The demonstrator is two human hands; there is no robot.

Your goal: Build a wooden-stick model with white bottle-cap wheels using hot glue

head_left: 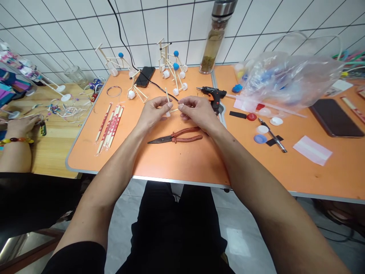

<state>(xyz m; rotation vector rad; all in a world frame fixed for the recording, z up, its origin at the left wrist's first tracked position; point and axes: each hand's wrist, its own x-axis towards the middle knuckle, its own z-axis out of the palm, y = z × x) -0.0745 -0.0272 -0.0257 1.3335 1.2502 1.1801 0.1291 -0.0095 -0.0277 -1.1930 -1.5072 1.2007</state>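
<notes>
My left hand (154, 113) pinches an upright pale wooden stick (167, 96) between thumb and fingers. Facing it, my right hand (198, 112) is closed on a short pale stick piece (174, 110) that points toward the first stick. Whether the two pieces touch is too small to tell. Just below both hands lies a pair of long-nose pliers (175, 137) with reddish handles, untouched on the orange table (182, 163). A black and orange glue gun (214, 95) rests behind my right hand.
Stick structures (164, 55) with blue and white caps stand by the tiled wall. Wrapped chopsticks (114, 123) lie at left, near a phone (145, 77). A tea bottle (212, 49), plastic bag (285, 80), pen (272, 135) and second phone (336, 118) are rightward. Another person's hand (24, 125) is far left.
</notes>
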